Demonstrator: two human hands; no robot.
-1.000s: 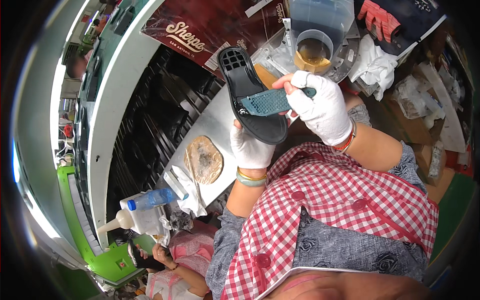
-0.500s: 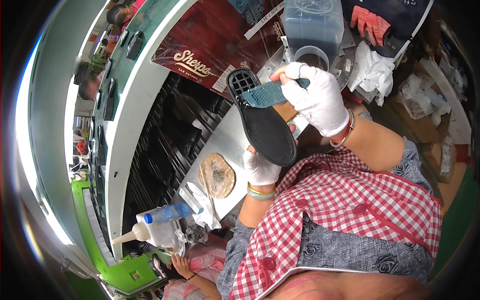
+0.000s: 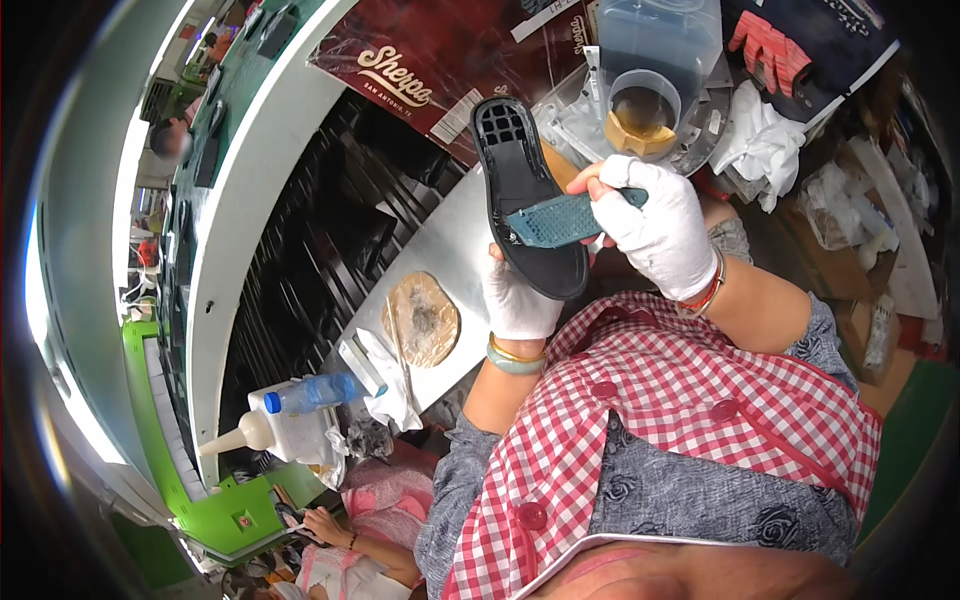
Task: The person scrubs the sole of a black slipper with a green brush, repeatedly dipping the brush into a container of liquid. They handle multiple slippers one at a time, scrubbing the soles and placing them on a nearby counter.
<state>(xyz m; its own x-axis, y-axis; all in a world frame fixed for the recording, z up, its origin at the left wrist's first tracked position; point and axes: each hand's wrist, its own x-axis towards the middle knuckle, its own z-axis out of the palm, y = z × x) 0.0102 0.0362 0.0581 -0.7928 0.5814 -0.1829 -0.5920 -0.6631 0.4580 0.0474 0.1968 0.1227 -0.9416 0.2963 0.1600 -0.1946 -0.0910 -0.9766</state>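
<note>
1. Brushing the black sole (image 3: 526, 185) seems the step in hand; another stroke calls for a steady hold.
2. The left hand (image 3: 522, 303) grips its lower end, above the bench (image 3: 466, 240).
3. The right hand (image 3: 655, 222), fingers curled, pinches a flat teal tool (image 3: 556, 222) laid across it.

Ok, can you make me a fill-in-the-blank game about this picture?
1. The left hand holds a shoe sole coloured ____.
2. The right hand, holding a flat teal tool, wears a glove coloured ____.
3. The apron is checked white and ____.
4. The plastic bottle has a cap coloured ____.

Missing words: black; white; red; blue.
</note>
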